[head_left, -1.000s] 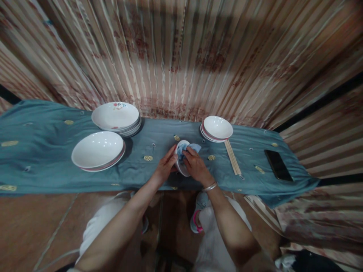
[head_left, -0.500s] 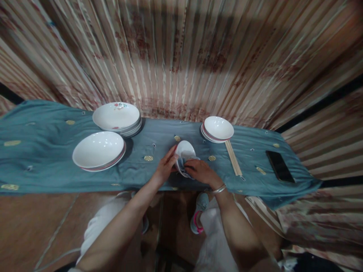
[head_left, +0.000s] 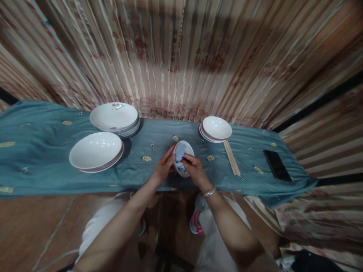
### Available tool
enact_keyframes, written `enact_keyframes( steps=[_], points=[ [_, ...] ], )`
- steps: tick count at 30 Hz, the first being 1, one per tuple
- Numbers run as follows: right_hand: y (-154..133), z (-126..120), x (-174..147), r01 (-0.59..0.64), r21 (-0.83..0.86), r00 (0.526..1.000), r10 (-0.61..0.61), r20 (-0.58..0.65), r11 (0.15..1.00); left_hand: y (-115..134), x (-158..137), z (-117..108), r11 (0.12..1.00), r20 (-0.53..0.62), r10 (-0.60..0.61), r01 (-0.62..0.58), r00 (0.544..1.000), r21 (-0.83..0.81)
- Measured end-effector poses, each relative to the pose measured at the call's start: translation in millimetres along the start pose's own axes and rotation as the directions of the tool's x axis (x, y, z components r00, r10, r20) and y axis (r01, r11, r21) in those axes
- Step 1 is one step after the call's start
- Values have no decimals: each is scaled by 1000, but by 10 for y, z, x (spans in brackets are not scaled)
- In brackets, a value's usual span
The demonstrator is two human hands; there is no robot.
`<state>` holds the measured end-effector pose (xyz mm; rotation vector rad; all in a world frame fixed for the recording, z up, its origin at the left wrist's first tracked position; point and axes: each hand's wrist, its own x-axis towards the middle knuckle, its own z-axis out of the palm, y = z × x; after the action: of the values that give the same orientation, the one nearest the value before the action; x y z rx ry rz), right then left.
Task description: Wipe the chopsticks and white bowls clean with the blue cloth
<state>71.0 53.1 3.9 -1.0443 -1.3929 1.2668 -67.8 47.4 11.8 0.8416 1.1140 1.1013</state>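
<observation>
Near the front edge of the table, my left hand (head_left: 164, 165) grips a small white bowl (head_left: 189, 149) by its left rim. The bowl is tilted, its inside facing me. My right hand (head_left: 195, 170) pinches a light blue cloth (head_left: 180, 152) and presses it against the inside of the bowl. Part of the cloth is hidden under the right fingers. The left fingertips behind the bowl do not show.
At the left stand a stack of floral plates (head_left: 113, 116) and, closer to me, a stack of large white bowls (head_left: 96, 150). Small bowls (head_left: 217, 127) are stacked at the back right, with chopsticks (head_left: 231, 158) beside them. A black phone (head_left: 277, 165) lies farther right on the blue tablecloth (head_left: 153, 173).
My right hand has shifted left within the bowl, and more of the cloth shows on the bowl's inner left side. The left hand keeps its hold on the rim.
</observation>
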Motion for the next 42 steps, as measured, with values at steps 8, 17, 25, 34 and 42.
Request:
enact_keyframes(
  steps=[8,17,25,34,42],
  points=[
    [-26,77,172,186,-274,946,-247,-209,944,-6,-17,17,1000,37,17,-18,999,26],
    [27,-233,465,81,-685,937,-290,-196,724,2,-61,10,1000,67,26,-27,997,12],
    [8,-490,424,-123,-866,982,-66,-177,485,17,-54,6,1000,54,11,-10,998,-19],
    [-37,-179,441,124,-683,956,-270,-111,720,26,-57,-9,999,70,-9,12,998,-48],
    [-168,97,121,296,-535,943,-331,32,791,-31,-23,-67,977,91,-42,60,995,-203]
  ],
)
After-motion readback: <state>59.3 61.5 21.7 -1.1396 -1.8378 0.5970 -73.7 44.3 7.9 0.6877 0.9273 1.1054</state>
